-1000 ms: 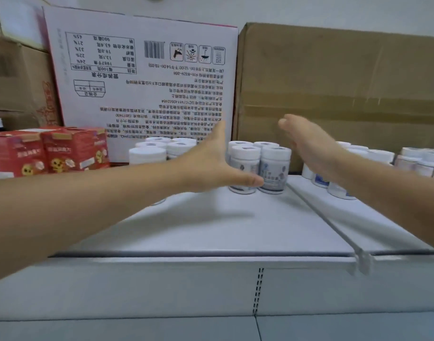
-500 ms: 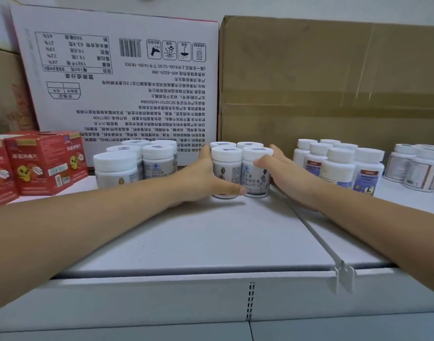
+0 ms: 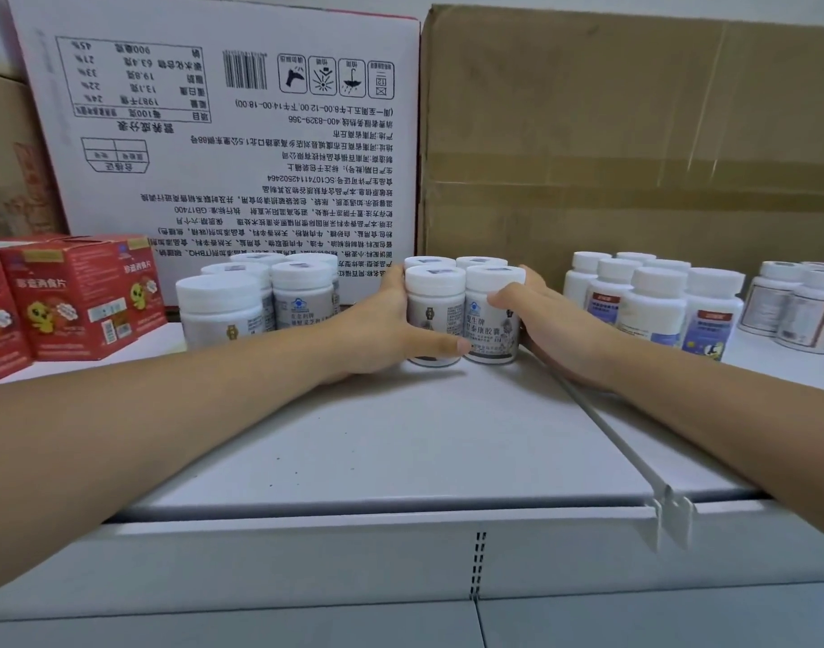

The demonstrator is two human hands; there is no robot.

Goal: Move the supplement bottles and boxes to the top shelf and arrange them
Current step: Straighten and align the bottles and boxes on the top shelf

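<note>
A tight cluster of several white supplement bottles (image 3: 487, 315) with white caps stands mid-shelf on the white top shelf (image 3: 377, 441). My left hand (image 3: 391, 329) presses the cluster's left side, thumb across the front of the nearest bottle. My right hand (image 3: 536, 315) cups the cluster's right side, fingers on the front right bottle. Both hands squeeze the group together. Another group of white bottles (image 3: 242, 306) stands to the left, and red boxes (image 3: 78, 297) sit at the far left.
More bottles with blue and red labels (image 3: 653, 301) stand right of a thin metal divider rail (image 3: 592, 413), with further bottles (image 3: 793, 306) at the far right. A printed white carton (image 3: 232, 133) and a brown cardboard carton (image 3: 634, 133) form the back wall.
Both hands moved inward from open air onto the middle bottle cluster and now clamp it from left and right. The view shifted slightly closer.
</note>
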